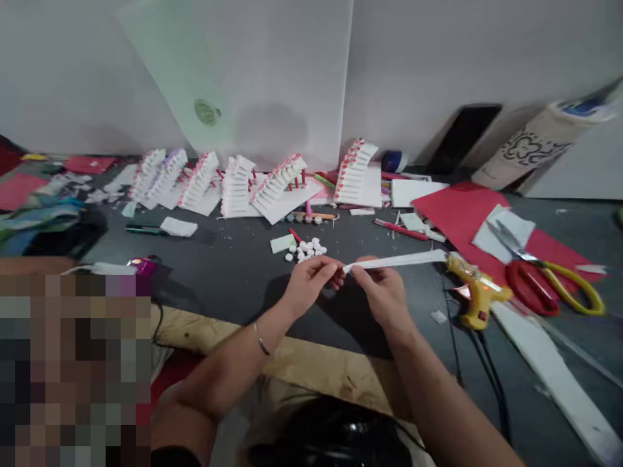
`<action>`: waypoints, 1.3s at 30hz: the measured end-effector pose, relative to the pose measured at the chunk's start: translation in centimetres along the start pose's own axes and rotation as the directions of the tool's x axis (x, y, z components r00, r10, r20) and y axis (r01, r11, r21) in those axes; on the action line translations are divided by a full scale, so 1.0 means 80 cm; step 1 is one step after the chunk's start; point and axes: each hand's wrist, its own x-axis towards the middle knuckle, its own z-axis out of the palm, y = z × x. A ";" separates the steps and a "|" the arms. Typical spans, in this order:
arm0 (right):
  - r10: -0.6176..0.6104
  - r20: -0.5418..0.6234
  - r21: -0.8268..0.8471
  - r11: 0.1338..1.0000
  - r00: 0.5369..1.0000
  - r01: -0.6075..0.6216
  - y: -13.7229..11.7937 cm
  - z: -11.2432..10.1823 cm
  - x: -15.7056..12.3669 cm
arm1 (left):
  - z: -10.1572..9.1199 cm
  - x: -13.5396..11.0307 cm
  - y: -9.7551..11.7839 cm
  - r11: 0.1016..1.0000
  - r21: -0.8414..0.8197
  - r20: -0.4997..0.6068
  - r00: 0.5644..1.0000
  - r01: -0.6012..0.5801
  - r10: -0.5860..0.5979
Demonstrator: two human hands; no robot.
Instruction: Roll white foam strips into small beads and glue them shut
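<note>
A long white foam strip (pixel 396 261) runs from between my two hands out to the right, just above the dark floor mat (pixel 233 272). My right hand (pixel 382 292) is closed, pinching the strip near its left end. My left hand (pixel 311 280) is closed too, its fingertips pinched on the very tip of the strip. A heap of small white foam pieces (pixel 307 249) lies just beyond my hands, beside a pale green square (pixel 282 243).
A yellow glue gun (pixel 474 292) lies right of my hands, its black cord trailing toward me. Scissors (pixel 545 266) rest on red paper (pixel 462 211). Several white stair-like paper models (pixel 233 181) line the wall. A wooden board (pixel 311 363) lies under my arms.
</note>
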 end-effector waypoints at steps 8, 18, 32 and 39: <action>0.048 0.054 0.155 0.986 0.997 -0.056 0.013 0.001 0.005 | -0.001 0.009 -0.004 0.991 0.081 0.013 0.994 -0.106 0.106; -0.108 0.161 0.070 0.993 0.981 0.098 0.017 -0.001 0.001 | -0.004 0.012 0.000 0.999 0.050 -0.022 1.000 -0.001 0.003; -0.388 0.007 -0.249 0.892 0.922 0.377 0.011 0.001 -0.005 | 0.002 0.009 0.000 0.994 0.003 -0.022 0.993 0.114 -0.113; -0.488 0.023 -0.376 0.804 0.872 0.460 0.006 0.001 -0.009 | 0.000 0.008 -0.006 0.995 0.040 -0.030 0.996 0.087 -0.086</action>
